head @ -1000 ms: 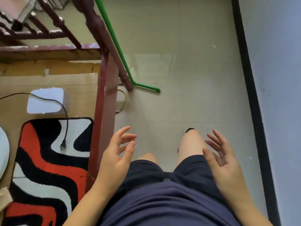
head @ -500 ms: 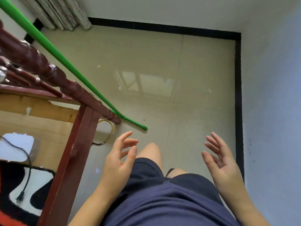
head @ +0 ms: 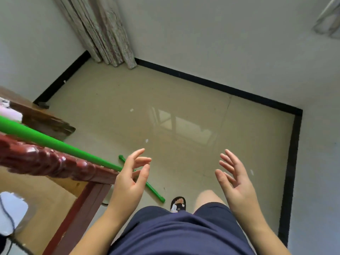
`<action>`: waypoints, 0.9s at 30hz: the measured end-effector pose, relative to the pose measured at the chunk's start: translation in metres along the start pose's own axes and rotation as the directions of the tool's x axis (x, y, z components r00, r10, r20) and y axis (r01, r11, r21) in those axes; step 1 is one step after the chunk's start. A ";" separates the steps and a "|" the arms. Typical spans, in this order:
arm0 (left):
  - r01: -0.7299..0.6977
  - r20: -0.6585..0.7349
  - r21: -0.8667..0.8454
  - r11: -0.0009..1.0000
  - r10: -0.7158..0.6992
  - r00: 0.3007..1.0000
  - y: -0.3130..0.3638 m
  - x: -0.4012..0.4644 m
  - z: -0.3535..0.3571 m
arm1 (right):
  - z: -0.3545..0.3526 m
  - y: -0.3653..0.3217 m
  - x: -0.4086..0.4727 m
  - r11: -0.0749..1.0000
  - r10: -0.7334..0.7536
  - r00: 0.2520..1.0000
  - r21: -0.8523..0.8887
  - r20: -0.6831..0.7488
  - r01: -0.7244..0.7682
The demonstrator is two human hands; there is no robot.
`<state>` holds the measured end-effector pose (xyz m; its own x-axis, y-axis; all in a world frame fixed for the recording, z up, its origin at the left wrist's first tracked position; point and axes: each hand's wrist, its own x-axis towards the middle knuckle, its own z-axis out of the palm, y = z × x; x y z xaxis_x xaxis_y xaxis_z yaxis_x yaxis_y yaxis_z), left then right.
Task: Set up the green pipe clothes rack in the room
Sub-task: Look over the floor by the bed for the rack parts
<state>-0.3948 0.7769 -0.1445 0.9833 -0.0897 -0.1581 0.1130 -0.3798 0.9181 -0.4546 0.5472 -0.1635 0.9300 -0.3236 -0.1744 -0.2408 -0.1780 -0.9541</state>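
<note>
A green pipe (head: 55,142) of the rack slants down from the left edge, beside a red-brown wooden rail (head: 46,164), to the floor. Its green foot bar (head: 152,191) lies on the beige tiles, partly hidden behind my left hand (head: 128,183). That hand is raised in front of the pipe's lower end with its fingers apart and holds nothing. My right hand (head: 237,183) hovers over the floor further right, palm turned inward, fingers spread and empty. The pipe's upper end is out of view.
A red-brown wooden frame post (head: 79,212) stands at the lower left, with a dark wooden piece (head: 47,122) behind it. Curtains (head: 103,32) hang in the far corner. Grey walls with a black skirting (head: 292,162) close the floor on the right. My sandalled foot (head: 178,204) shows below.
My head has tilted up: the rug and cable have left the view, and the far walls and curtains have come in. Both hands stay open and have risen slightly.
</note>
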 end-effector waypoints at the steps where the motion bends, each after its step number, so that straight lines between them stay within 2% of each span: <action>1: 0.014 -0.051 -0.006 1.000 -0.014 0.999 0.002 0.011 0.001 | 0.000 -0.005 0.022 1.000 -0.014 0.999 -0.008 0.032 0.015; 4: 0.055 -0.262 -0.047 0.997 -0.066 0.963 0.010 0.041 0.005 | 0.007 -0.019 0.089 0.997 -0.059 0.978 -0.033 0.199 0.067; 7: 0.089 -0.507 -0.087 0.992 -0.121 0.853 0.017 0.068 0.013 | 0.017 -0.034 0.158 0.987 -0.107 0.901 -0.063 0.420 0.147; 9: 0.123 -0.653 -0.113 0.986 -0.167 0.739 0.021 0.083 0.019 | 0.024 -0.047 0.203 0.971 -0.145 0.807 -0.077 0.572 0.228; 13: 0.150 -0.870 -0.188 0.971 -0.235 0.433 0.034 0.102 0.023 | 0.059 -0.087 0.280 0.927 -0.214 0.581 -0.024 0.786 0.374; 18: 0.193 -0.966 -0.191 0.962 -0.219 0.135 0.055 0.099 -0.002 | 0.144 -0.137 0.309 0.853 -0.303 0.250 0.144 0.920 0.502; 22: 0.229 -0.984 -0.173 0.958 -0.161 -0.071 0.066 0.095 -0.044 | 0.212 -0.168 0.286 0.775 -0.333 -0.038 0.297 0.942 0.558; 24: 0.220 -0.981 -0.175 0.960 -0.151 -0.122 0.072 0.097 -0.067 | 0.242 -0.181 0.269 0.751 -0.323 -0.155 0.353 0.933 0.557; 27: 0.223 -0.985 -0.157 0.962 -0.136 -0.106 0.083 0.107 -0.091 | 0.277 -0.195 0.241 0.727 -0.280 -0.299 0.405 0.912 0.554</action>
<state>-0.2674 0.8196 -0.0522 0.0211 0.9681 0.2495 0.3501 -0.2409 0.9052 -0.1070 0.7617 -0.0871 0.0425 0.9944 0.0970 0.4526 0.0674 -0.8891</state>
